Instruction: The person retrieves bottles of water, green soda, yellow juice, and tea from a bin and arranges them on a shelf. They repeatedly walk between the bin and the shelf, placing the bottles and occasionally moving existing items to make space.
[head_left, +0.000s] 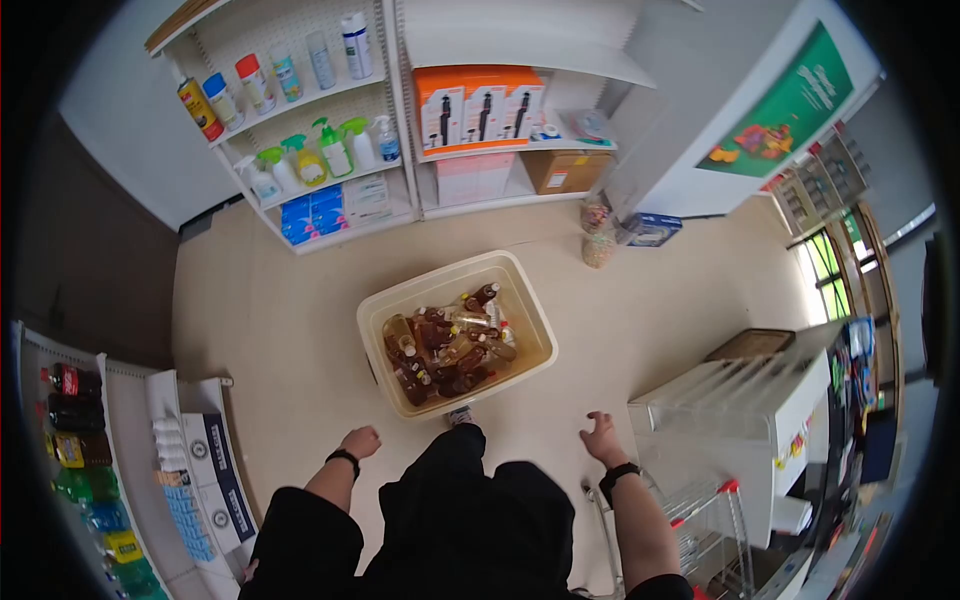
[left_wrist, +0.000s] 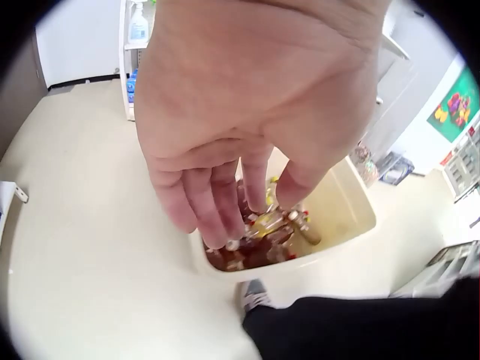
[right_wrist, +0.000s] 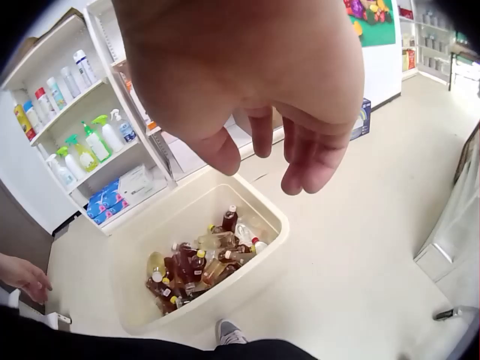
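A large cream plastic tub (head_left: 540, 330) stands on the floor in front of the person, and in it lies a heap of bottles (head_left: 455, 345), many brown and some clear with yellow or white caps. My left hand (head_left: 360, 441) hangs left of the tub's near side, fingers loosely bent and holding nothing. In the left wrist view that hand (left_wrist: 247, 112) overlaps the tub from above. To the right of the tub, my right hand (head_left: 601, 438) is held in the air with nothing in its relaxed fingers. The same hand (right_wrist: 255, 82) shows over the tub's far corner in the right wrist view.
Shelves behind the tub carry spray bottles (head_left: 333, 150), aerosol cans and orange boxes (head_left: 478, 108). Jars (head_left: 598, 248) and a blue box (head_left: 652, 230) sit on the floor by a pillar. A drinks shelf is at left; a shopping cart (head_left: 715, 530) stands at right. One shoe (head_left: 460, 415) nears the tub.
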